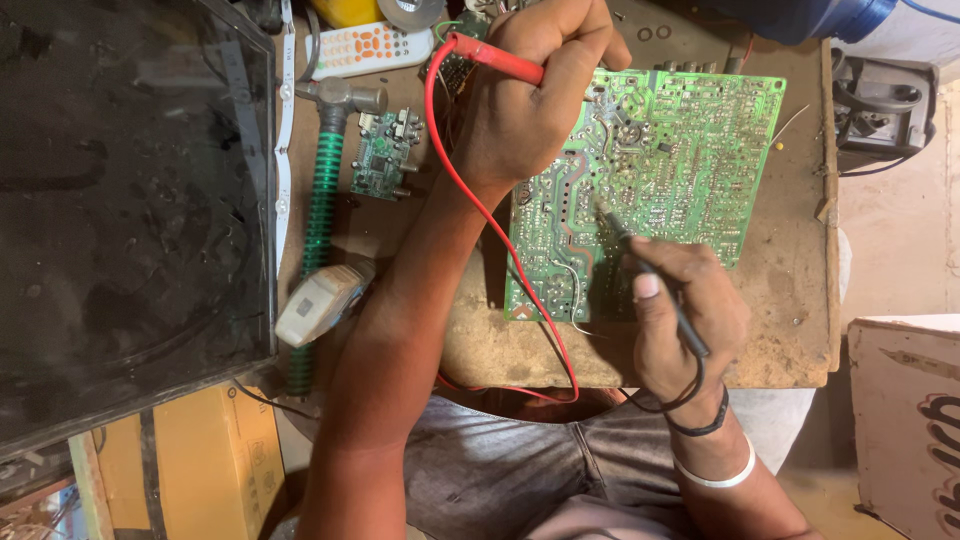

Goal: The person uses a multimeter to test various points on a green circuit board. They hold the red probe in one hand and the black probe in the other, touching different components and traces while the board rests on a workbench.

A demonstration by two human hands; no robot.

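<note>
The left hand [530, 110] grips a red test probe [497, 57], fingers wrapped tight around it, over the green circuit board [690, 150] lying on the wooden worktop [790, 290]. The right hand [685, 315] pinches a black test probe [650, 270], its tip touching the board's solder side.

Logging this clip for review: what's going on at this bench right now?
A person sits at a worn wooden table with a green circuit board lying solder side up. The left hand grips a red probe at the board's upper left edge. The right hand holds a black probe, its tip on the board's middle. A green-handled hammer, a small circuit board and a white remote lie to the left.
</note>
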